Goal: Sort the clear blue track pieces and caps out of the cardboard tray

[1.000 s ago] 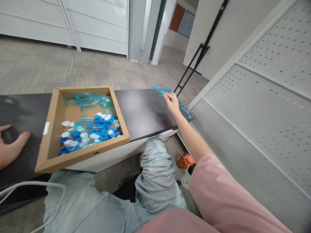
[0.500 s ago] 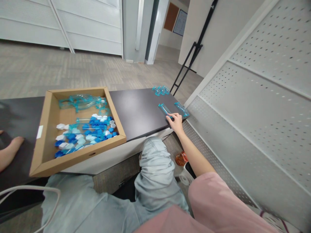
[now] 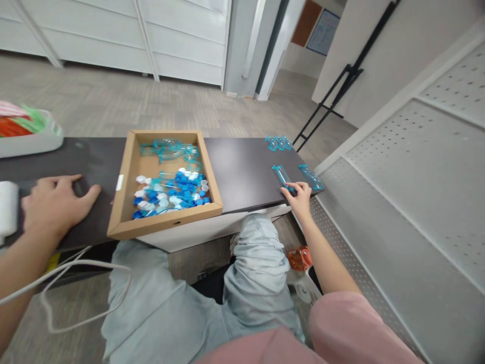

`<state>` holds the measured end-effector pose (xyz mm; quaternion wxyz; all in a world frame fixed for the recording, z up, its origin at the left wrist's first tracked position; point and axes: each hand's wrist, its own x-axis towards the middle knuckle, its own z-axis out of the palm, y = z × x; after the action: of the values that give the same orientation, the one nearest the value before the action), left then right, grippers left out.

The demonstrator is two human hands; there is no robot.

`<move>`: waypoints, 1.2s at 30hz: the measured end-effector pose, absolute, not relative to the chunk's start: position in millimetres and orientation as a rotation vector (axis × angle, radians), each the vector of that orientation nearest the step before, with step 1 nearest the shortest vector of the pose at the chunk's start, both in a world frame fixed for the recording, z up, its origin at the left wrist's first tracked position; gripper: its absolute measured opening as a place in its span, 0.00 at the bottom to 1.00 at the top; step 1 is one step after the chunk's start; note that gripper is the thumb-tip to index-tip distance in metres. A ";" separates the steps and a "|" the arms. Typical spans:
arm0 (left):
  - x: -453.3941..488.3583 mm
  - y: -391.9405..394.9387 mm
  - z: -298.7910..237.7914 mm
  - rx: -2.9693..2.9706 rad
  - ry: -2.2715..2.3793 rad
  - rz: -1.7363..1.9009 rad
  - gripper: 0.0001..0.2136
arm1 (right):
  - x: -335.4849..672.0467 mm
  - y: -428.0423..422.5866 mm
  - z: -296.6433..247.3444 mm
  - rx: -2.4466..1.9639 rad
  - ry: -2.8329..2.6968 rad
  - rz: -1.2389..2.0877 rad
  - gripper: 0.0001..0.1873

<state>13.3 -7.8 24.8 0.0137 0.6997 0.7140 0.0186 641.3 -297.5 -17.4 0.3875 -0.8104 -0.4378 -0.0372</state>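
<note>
My right hand pinches the near end of a straight clear tube with turquoise ends, which lies on the dark tabletop. Just beyond that hand, at the table's right end, lies a group of wavy clear tubes. Several curved clear pieces with turquoise ends sit at the far right corner. My left hand rests open on the table, thumb and fingers spread, left of a cardboard tray. Inside the tray are clear turquoise-edged tubes and blue and white hexagonal pieces.
At the left, a white basket holds red and green things, and a white object lies near my left hand. White cables loop at lower left. A perforated metal panel borders the right side.
My view has swung left, so the scene sits further right and my whole left hand and the basket now show. My right hand stays at the straight tube's near end.
</note>
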 end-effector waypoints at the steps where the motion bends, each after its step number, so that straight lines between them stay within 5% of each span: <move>1: 11.7 -7.9 24.0 2.138 2.233 0.120 0.49 | 641.8 -297.7 -14.1 -2.031 -1.111 -0.139 0.23; 5: 13.8 -7.8 23.2 2.122 2.170 0.253 0.43 | 624.5 -281.2 16.4 -1.895 -1.173 -0.237 0.21; 11: 16.0 -13.3 26.0 2.115 2.136 0.327 0.39 | 516.6 -193.0 75.4 -1.564 -1.952 0.115 0.15; 17: 12.7 -9.4 18.6 2.091 2.141 0.398 0.37 | 417.8 -100.0 73.3 -1.704 -2.397 0.244 0.16; 24: 7.7 -3.7 6.4 2.119 2.146 0.442 0.36 | 412.7 -87.3 53.4 -1.632 -2.312 0.300 0.09; 36: 12.1 -10.0 19.4 2.083 2.129 0.384 0.38 | 434.5 -123.6 53.1 -1.481 -1.991 0.104 0.18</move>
<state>12.1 -10.0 19.4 0.0691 0.6918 0.7073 0.1276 434.5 -123.6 53.1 0.3229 -0.5644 -0.7587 0.0396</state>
